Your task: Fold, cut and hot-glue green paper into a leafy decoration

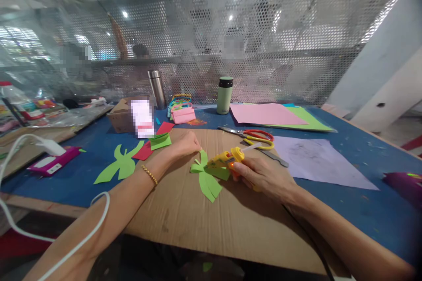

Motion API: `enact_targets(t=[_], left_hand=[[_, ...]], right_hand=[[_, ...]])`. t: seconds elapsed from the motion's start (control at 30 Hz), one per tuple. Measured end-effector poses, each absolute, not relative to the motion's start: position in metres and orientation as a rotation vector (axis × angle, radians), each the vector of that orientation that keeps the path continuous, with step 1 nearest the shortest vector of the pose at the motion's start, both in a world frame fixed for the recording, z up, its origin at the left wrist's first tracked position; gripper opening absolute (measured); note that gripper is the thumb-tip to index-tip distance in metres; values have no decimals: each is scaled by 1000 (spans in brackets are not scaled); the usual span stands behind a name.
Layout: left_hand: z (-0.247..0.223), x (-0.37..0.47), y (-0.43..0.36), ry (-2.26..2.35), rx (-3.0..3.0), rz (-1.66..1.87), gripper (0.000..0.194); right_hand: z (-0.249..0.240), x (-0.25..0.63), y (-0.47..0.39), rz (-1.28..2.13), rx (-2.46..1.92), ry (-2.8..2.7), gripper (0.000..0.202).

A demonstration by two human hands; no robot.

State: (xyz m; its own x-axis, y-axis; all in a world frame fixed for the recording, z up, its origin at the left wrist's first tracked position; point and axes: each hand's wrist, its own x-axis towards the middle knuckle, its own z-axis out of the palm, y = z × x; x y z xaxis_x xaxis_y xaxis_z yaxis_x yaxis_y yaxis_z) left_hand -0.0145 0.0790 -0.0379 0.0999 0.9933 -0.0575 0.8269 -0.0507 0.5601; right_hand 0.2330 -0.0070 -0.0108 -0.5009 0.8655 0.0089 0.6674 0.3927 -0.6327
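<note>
My right hand [260, 173] is wrapped round a yellow glue gun [222, 159], whose nozzle points left at a green paper shape [207, 182]. That shape lies on a brown cardboard sheet [184, 219]. With its fingers pressed together, my left hand [190, 144] touches the upper tip of the green paper and seems to pinch it. A second green paper shape [123, 162] rests on the blue table, left of my left forearm. Beyond my left wrist are a folded green paper piece [161, 141] and red paper [143, 151].
Scissors [257, 135] and a grey blade [275, 157] lie right of the cardboard. Pink paper [267, 114], purple paper [319, 162] and a green bottle [224, 96] stand or lie farther out. A white cable [106, 206] crosses my left forearm.
</note>
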Motion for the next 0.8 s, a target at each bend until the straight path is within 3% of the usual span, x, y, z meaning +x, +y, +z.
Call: enact_targets(t=[0.33,0.7,0.8], left_hand=[[-28,-13,65,1644,1966,614,5],[-32,-9,54,1292,1390,1027,24],[-40,-10,57,1323,1386,1063,18]], right_hand=[[-15,235,-5,809,-1336,-2308,55],[-17,237,-4,855,-1371,-2272,59],[-17,237,-3,862,-1364,-2264,60]])
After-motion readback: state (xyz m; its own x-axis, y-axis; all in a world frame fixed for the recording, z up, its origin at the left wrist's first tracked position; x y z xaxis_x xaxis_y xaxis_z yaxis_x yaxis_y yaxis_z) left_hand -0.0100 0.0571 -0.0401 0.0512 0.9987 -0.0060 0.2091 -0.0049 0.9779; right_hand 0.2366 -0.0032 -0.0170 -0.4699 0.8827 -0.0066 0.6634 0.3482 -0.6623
